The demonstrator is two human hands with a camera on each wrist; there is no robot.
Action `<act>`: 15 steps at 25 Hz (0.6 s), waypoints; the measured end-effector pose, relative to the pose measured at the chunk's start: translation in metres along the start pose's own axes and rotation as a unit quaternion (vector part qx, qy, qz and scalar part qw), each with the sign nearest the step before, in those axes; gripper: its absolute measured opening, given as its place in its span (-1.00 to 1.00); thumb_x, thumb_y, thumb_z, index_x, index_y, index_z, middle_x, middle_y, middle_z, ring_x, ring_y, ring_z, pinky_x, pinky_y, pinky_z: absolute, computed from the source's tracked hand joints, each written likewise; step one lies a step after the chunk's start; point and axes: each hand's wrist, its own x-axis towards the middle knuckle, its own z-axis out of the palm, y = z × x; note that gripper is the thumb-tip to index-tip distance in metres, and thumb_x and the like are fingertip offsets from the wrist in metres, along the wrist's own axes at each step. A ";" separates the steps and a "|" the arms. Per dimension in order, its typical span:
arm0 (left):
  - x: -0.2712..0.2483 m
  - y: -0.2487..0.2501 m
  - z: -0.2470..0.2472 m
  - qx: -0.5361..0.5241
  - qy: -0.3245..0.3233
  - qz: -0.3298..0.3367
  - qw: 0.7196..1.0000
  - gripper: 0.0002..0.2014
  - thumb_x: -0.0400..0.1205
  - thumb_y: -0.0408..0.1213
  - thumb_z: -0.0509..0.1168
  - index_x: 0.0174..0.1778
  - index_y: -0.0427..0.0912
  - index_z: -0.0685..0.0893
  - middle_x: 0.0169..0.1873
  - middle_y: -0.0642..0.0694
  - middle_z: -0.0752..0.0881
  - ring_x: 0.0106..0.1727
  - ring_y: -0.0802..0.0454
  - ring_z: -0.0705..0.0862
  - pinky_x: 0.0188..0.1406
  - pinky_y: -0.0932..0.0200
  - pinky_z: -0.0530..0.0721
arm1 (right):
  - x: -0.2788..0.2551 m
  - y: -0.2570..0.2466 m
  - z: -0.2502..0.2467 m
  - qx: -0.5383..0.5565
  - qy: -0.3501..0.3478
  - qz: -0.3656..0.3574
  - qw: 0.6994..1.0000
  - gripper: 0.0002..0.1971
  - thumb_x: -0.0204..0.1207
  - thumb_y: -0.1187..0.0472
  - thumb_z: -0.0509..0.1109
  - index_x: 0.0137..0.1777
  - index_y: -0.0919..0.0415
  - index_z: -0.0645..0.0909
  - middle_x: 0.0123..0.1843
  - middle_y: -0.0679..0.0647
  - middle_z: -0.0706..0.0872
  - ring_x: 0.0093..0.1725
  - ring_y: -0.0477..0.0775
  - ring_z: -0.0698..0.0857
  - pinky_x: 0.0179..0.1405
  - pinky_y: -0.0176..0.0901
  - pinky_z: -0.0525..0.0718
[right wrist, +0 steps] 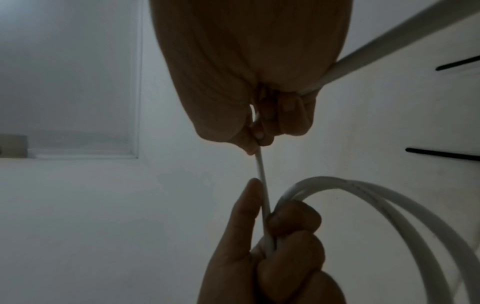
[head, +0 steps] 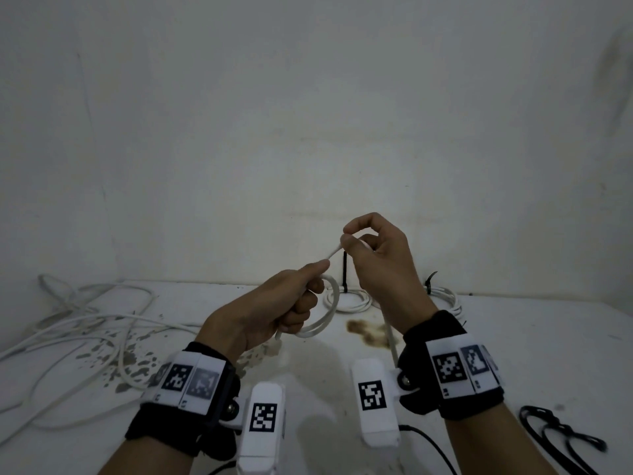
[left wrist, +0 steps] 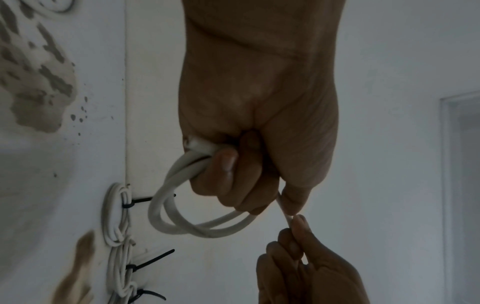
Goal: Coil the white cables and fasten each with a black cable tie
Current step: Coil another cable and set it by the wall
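Left hand [head: 274, 303] is clenched tight round a small coil of smooth white round cable [left wrist: 182, 214], two loops showing below the curled fingers, thumb clamping the strand where it leaves the fist, and right above it the right hand [head: 376, 255] pinches that same strand between thumb and forefinger, the short run between the two hands drawn straight and taut, the rest trailing back past the right wrist toward the table; both hands are up in the air over the white stained tabletop [head: 513, 337], so the coil hangs clear of it. Looks like the coiling step, with another loop to be fed in. This cable should be light and springy, a bit slick in its plastic jacket, so the loops will likely want to spring open unless the fist stays closed where they cross; best hold is right at that crossing, and that is where a tie would go. Just beyond the hands, against the wall, sit finished white cable bundles [head: 349, 299] already cinched with thin black plastic cable ties [head: 345, 272], tails sticking up. Off to the left a loose tangle of white cables [head: 78, 323] sprawls on the table, not yet coiled, and near the right edge lies a small heap of spare black ties [head: 555, 430]
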 end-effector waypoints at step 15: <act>0.008 -0.009 -0.042 -0.218 0.168 0.048 0.960 -0.54 0.68 0.07 0.28 -0.45 -0.01 0.30 -0.68 0.09 0.10 -0.73 0.16 0.04 -0.75 0.38 0.06 | 0.007 0.016 -0.068 -0.279 -0.354 0.133 0.883 -0.78 0.65 0.03 0.41 0.05 0.17 0.79 -0.16 0.09 0.87 -0.14 0.13 0.85 -0.10 -0.09 0.73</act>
